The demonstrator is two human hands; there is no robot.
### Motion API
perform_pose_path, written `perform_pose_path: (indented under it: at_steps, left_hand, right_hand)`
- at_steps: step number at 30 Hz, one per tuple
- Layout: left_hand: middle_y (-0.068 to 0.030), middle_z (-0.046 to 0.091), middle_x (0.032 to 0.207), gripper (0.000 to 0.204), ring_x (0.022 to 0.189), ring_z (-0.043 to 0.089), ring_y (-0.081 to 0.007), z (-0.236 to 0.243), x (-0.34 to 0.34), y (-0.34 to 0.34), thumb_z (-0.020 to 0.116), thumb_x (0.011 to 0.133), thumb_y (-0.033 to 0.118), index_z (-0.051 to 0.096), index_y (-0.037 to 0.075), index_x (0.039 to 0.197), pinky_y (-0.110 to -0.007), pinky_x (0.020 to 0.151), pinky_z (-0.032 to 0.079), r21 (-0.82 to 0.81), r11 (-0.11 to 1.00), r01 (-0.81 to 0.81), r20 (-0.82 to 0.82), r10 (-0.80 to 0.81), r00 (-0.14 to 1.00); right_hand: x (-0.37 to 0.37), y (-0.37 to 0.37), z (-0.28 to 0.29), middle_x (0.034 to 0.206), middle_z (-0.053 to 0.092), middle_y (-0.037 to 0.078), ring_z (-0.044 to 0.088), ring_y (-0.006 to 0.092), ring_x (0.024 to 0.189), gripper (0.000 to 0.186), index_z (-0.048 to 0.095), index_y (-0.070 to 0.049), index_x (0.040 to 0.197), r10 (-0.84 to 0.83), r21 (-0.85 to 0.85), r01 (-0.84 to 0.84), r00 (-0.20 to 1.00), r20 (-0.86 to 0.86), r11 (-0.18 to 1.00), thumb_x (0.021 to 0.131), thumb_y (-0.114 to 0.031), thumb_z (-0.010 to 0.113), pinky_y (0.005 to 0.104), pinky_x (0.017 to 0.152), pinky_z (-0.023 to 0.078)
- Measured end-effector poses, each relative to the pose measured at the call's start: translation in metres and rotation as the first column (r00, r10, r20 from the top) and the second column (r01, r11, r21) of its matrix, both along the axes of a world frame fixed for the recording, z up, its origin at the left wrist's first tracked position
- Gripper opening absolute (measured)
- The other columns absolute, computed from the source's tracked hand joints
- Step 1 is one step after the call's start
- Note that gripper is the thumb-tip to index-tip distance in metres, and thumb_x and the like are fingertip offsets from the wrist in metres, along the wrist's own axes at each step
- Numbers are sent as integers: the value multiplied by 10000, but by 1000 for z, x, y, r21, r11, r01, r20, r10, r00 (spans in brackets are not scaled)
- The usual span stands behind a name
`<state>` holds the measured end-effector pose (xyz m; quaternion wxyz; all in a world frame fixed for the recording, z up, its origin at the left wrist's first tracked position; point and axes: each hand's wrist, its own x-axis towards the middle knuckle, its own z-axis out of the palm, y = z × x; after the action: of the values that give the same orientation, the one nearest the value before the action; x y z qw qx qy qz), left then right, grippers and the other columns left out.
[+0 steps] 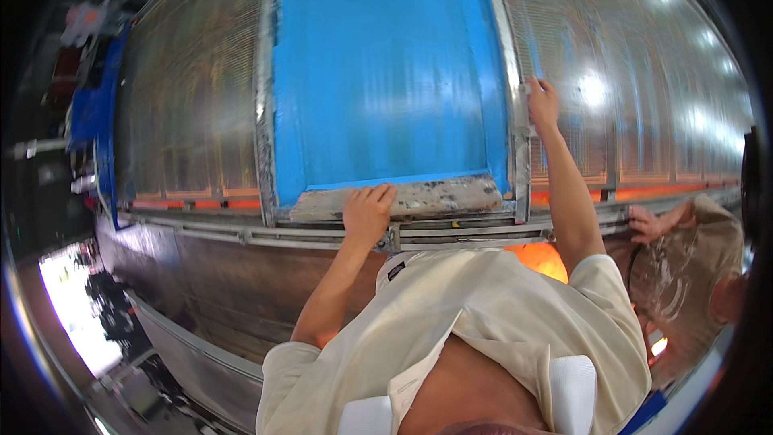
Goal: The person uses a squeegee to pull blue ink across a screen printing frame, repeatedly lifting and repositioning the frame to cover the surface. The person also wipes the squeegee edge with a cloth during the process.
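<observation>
A screen-printing frame (263, 105) with metal sides lies before me, its mesh covered in wet-looking blue ink (386, 72). Along the near end of the ink rests a wide squeegee (451, 197), pale grey and spotted with dark stains. My left hand (369, 213) is closed on the squeegee left of its middle, with the fingers over its top edge. At the frame's right side my right hand (543, 103) is curled closed beside the metal rail. What its fingers grip there is mostly hidden.
Long glossy table surfaces (193, 89) with fine line patterns stretch to both sides of the frame. A metal rail (322, 238) runs along the near table edge. At the right stands another person (684, 250) in a brown top, one hand near that edge.
</observation>
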<state>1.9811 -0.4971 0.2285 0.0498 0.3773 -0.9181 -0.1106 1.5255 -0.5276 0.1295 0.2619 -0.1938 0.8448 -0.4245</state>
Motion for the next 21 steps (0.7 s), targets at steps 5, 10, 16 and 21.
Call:
perform_pose_path:
  at_steps: [5,10,16,21]
  left_hand:
    - [-30,682,1081,237,989,622,-215,-2,5,17,614,800,73,696,98,1022,-383,837,488,-76,996,-41,36,44,998]
    - [-1,683,1070,207,1001,610,-196,-15,-1,13,654,807,89,698,118,1007,-380,896,456,-39,998,-54,17,55,998]
    - [48,677,1040,209,972,589,-168,30,39,15,672,773,87,696,149,971,-358,900,422,-62,991,-121,0,121,993]
    - [52,676,1018,252,932,594,-161,23,116,-45,696,733,125,702,175,980,-352,880,405,64,985,-159,118,151,982]
  right_hand:
    - [-30,3,-34,970,716,143,638,209,863,443,698,48,1103,136,-149,-139,990,-35,979,971,-363,598,377,796,498]
    - [-67,24,-29,897,704,141,629,227,839,377,703,9,1105,95,-35,-105,971,-221,994,951,-322,610,381,761,497]
    - [27,-16,94,728,585,36,502,135,631,323,696,-10,1043,137,-156,-168,972,-189,974,960,-310,614,326,556,393]
    - [109,-54,40,666,521,-14,412,83,493,283,682,-37,1057,95,-306,-156,974,-207,939,955,-297,634,266,398,278]
